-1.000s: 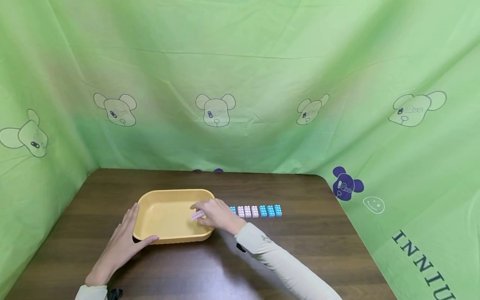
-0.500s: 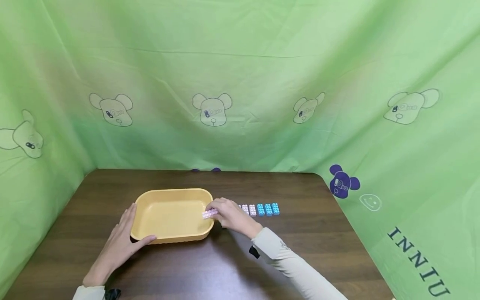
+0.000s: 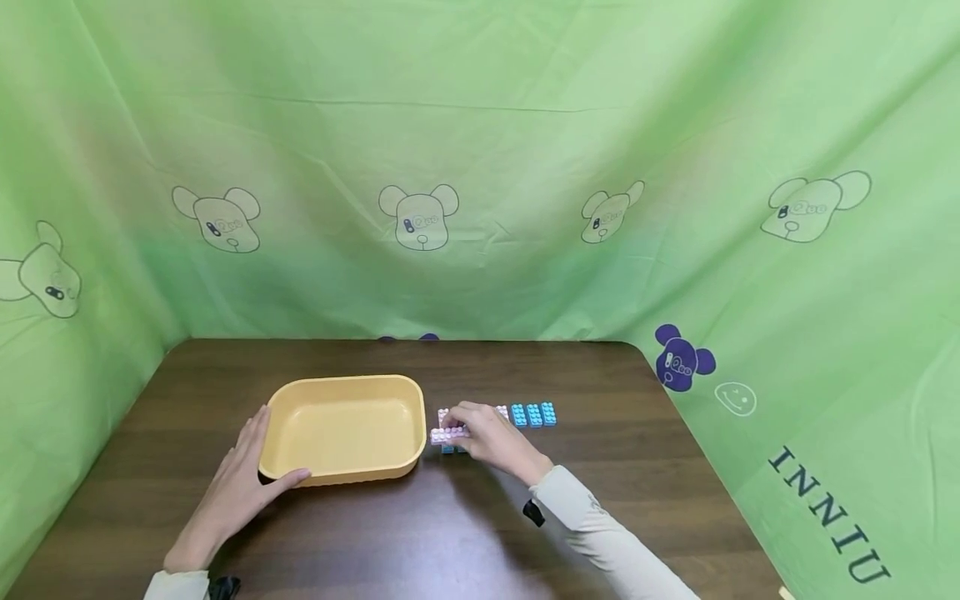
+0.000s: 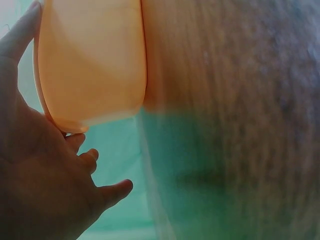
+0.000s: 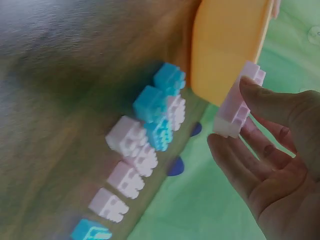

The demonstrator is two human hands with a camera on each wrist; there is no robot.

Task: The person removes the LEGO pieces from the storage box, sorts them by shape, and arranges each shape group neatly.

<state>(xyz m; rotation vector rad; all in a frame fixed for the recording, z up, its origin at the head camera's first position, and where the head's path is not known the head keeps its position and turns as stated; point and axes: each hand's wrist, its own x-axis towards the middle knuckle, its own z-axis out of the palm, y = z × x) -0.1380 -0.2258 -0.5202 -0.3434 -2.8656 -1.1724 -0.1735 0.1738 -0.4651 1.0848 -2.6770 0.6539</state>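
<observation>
My right hand [image 3: 495, 437] pinches a pale pink toy building brick [image 3: 447, 436] between thumb and fingers. It is just right of the yellow tray [image 3: 345, 437], over the left end of the brick row. The right wrist view shows the pink brick [image 5: 235, 102] held lengthwise, with its studs to the side. My left hand [image 3: 228, 504] lies along the tray's left end, fingers straight against the wall and thumb at the front rim. In the head view, nothing lies inside the tray. A blue brick [image 3: 447, 449] shows just below the held one; my right hand hides others.
Blue bricks [image 3: 534, 414] form the right end of the row on the brown wooden table [image 3: 600, 483]. In the right wrist view, blue and pink bricks [image 5: 125, 136] stand in two adjoining rows. Green printed cloth [image 3: 480, 150] hangs around the table.
My right hand has moved right with the pink brick, from over the tray's right part to beside the tray. My left hand stays at the tray; the head view has shifted slightly.
</observation>
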